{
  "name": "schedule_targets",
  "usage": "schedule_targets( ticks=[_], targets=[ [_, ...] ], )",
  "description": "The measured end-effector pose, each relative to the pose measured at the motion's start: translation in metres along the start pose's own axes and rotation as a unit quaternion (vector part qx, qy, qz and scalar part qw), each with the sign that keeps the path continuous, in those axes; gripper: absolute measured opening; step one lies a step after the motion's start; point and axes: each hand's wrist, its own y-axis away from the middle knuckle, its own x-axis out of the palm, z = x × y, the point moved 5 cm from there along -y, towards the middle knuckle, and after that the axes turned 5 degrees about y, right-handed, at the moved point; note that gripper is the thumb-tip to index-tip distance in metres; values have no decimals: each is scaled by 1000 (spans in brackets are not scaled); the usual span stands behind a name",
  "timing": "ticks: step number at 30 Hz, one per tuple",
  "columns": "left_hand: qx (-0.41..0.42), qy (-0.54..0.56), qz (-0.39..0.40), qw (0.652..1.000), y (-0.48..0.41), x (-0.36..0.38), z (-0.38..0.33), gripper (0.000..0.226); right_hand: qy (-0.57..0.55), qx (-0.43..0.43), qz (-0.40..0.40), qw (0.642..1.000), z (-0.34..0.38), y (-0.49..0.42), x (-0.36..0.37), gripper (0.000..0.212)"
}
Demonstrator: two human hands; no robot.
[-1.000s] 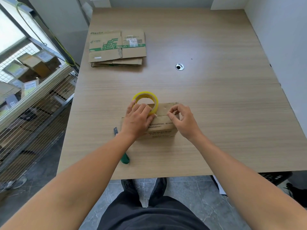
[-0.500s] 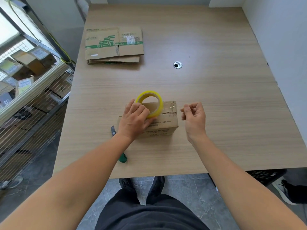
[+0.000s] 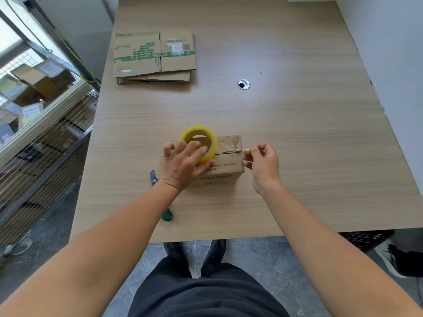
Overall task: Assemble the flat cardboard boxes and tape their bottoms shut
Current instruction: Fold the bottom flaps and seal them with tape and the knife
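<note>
Left hand (image 3: 183, 163) grips the yellow tape roll (image 3: 199, 143), fingers curled over its rim, holding it on top of the assembled box (image 3: 225, 162). Right hand (image 3: 263, 161) pinches the tape end (image 3: 246, 152) just past the box's right edge. I read a clear strip across the box top between roll and pinch.

Box sits near the front edge of the surface (image 3: 297, 133), roughly centred. Green-handled cutter (image 3: 166, 215) lies just left of the box, partly under the left forearm. Flat boxes (image 3: 155, 56) are stacked far left, well apart. Wire rack (image 3: 45, 138) borders the left edge. Open surface behind and right of the box.

Head camera looks down (steeply) at table (image 3: 297, 138).
</note>
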Motion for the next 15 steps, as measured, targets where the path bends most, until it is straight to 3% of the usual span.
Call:
schedule_targets(
  ticks=[11, 15],
  targets=[
    [-8, 11, 22, 1000, -2, 3, 0, 33, 66, 6, -8, 998, -14, -13, 5, 25],
    [-6, 10, 20, 1000, -2, 4, -1, 33, 142, -31, 2, 989, -22, -18, 7, 26]
  ],
)
